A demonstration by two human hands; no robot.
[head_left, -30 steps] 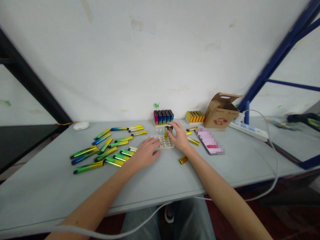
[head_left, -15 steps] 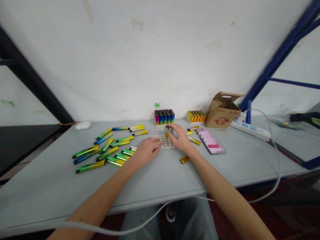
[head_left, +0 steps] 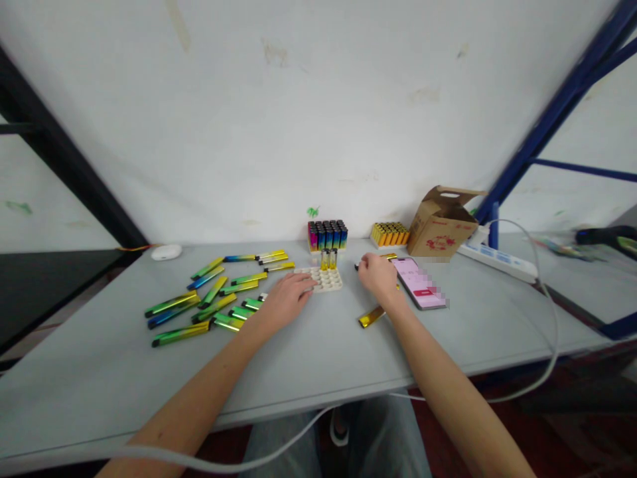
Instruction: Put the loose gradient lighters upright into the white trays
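Note:
My left hand (head_left: 289,296) lies fairly flat, fingers stretched, against the left edge of a white holed tray (head_left: 332,283). Two yellow metallic lighters (head_left: 329,259) with dark tops stand upright in the tray's back row. To the right of the tray, my right hand (head_left: 378,275) has its fingers closed around a lighter (head_left: 357,267); only a dark end shows at the left of the fingers, the remainder being hidden. Another gold lighter (head_left: 371,317) lies just below that hand. Many green, yellow and blue lighters (head_left: 213,291) are spread over the table left of my left hand.
Behind the tray stands a full block of rainbow lighters (head_left: 328,235), with a tray of yellow lighters (head_left: 391,234) further right. A cardboard box (head_left: 442,226), a phone (head_left: 419,284) and a power strip (head_left: 500,260) occupy the right side. A white case (head_left: 166,252) sits at back left.
My right hand has let go of a lighter in the tray and moved right, closing on another one. The left hand has stayed at the tray.

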